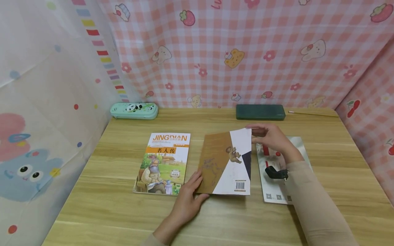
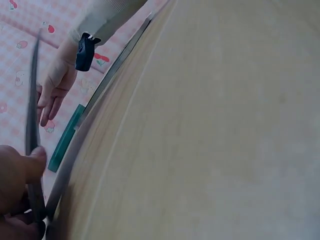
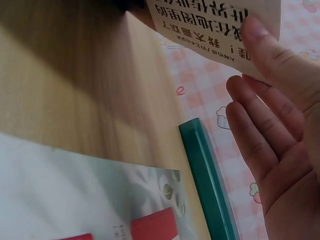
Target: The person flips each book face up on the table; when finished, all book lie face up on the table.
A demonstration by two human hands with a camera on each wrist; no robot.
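Observation:
A thin book (image 1: 226, 162), back cover facing up in brown, white and black with a small figure and barcode, is raised off the tabletop. My left hand (image 1: 187, 200) grips its lower left edge; in the left wrist view the book (image 2: 33, 100) shows edge-on beside the thumb. My right hand (image 1: 272, 138) pinches the upper right corner. In the right wrist view the right hand (image 3: 280, 120) has its thumb on a page or cover with printed characters (image 3: 215, 30). The held book's underside is hidden in the head view.
An illustrated book (image 1: 164, 167) lies to the left. A pale book (image 1: 277, 188) lies to the right, partly under the right forearm. A mint panda pencil case (image 1: 134, 111), a dark green case (image 1: 260, 112) and a pencil (image 1: 312, 113) line the table's back edge.

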